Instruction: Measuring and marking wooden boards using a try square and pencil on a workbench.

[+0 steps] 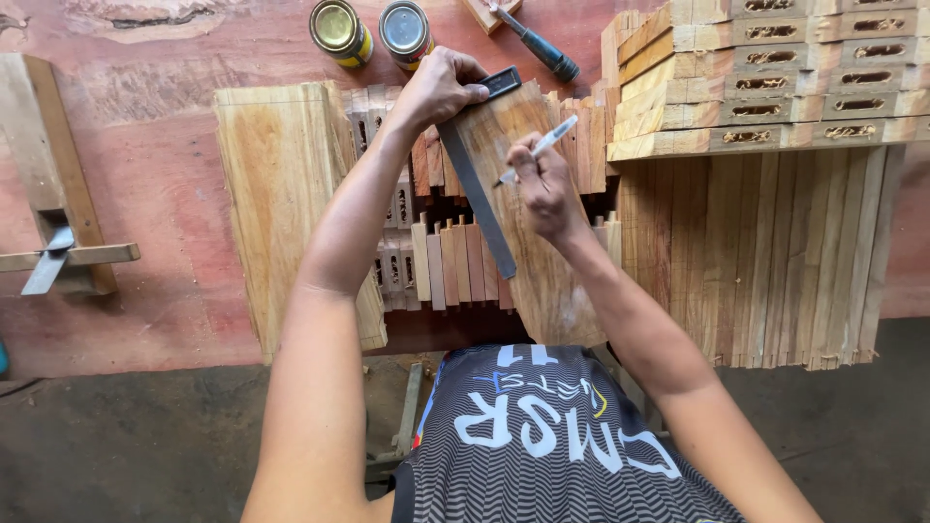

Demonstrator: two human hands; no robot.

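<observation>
Left hand [441, 89] lies closed over the stock of a try square [481, 174], pressing it to the far edge of a board [542, 271]; the steel blade runs from under that hand back toward the person, flat across the board face. Right hand [544, 184], just right of the blade, pinches a white pen [539, 148] in a writing grip, its tip down near the blade's right edge. Whether the tip touches wood I cannot tell. Risk, as I judge it: the board sits tilted on uneven slats [450, 263], so it could rock under pressure and the square would slip off true, giving a crooked line. The pen leaning away from the blade would do the same. Beyond the left hand stand two tins [371, 31], near enough to be knocked by a sliding stock. A chisel [540, 44] lies further right of them; stacked mortised pieces [775, 82] fill the right side, a wide plank [281, 194] the left. Hidden: the stock's seat against the edge, covered by fingers; any mark already drawn; the board's near end, behind the shirt. Object at far left edge is cut off.
</observation>
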